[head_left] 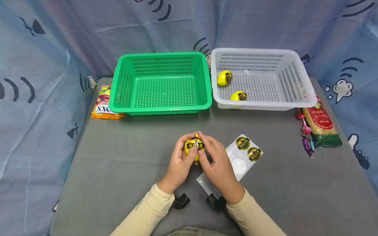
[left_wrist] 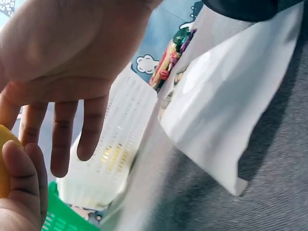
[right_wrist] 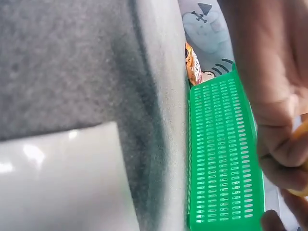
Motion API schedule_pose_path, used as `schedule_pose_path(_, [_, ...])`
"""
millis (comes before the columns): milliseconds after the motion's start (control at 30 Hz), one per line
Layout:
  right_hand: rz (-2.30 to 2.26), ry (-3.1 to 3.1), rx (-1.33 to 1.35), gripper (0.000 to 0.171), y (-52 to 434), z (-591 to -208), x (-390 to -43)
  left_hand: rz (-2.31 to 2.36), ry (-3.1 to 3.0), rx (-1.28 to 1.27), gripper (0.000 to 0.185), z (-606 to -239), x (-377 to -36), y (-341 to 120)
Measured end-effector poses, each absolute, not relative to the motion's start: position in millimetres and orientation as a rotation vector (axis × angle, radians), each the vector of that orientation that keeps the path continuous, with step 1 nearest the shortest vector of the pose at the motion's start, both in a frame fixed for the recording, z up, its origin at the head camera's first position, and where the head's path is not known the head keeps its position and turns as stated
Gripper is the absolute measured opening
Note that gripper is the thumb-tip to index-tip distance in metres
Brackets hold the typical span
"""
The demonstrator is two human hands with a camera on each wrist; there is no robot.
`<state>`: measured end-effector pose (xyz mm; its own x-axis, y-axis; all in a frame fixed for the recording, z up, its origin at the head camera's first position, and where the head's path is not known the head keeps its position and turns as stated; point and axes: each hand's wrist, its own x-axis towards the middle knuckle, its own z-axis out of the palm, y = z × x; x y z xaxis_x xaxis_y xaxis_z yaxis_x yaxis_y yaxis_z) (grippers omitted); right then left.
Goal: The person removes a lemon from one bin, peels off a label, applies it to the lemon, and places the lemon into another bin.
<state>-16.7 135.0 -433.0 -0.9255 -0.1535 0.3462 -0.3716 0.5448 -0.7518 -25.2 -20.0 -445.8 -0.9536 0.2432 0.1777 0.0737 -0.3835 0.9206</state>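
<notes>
A yellow lemon [head_left: 186, 149] with a round black-and-gold sticker [head_left: 195, 144] facing up is held between both hands above the grey table. My left hand [head_left: 178, 162] grips it from the left, its thumb on the sticker's lower edge. From the other side my right hand [head_left: 218, 162] curls its fingers at the lemon, thumb at its lower right. In the right wrist view the lemon [right_wrist: 301, 132] shows only partly, at the right edge. Beneath the right hand lies a white sticker sheet [head_left: 238, 166], two stickers [head_left: 248, 148] on its far end and a bare round spot.
A green basket [head_left: 159, 109] stands at the back. To its right is a white basket [head_left: 262, 104] with two stickered lemons [head_left: 224, 78] inside. An orange snack bag [head_left: 103, 106] lies at the left; wrapped candies [head_left: 307, 144] and a red-and-green bag [head_left: 322, 123] lie at the right.
</notes>
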Motion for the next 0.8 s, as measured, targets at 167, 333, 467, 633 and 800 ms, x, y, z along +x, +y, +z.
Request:
schedule_pose_path(167, [1.297,-2.679,0.507,0.059,142,-428,-15,2.518,1.698,0.391,0.047,-452,-27,-22])
schedule_pose_path(333, [1.223,-2.658,0.442,0.055,173,-413,-33,2.610,1.681,0.368,0.054,-458,-33,-21])
schedule_pose_path(467, [1.019,-2.549,0.231,0.048,224,-400,-74,2.620,1.678,0.322,0.056,-458,-39,-20])
schedule_pose_path(633, [0.822,-2.605,-0.071,0.038,278,-405,-118,2.559,1.660,0.349,0.055,-444,-63,-13])
schedule_pose_path(800, [0.795,-2.641,-0.082,0.032,291,-420,-132,2.439,1.748,0.454,0.053,-404,-114,14])
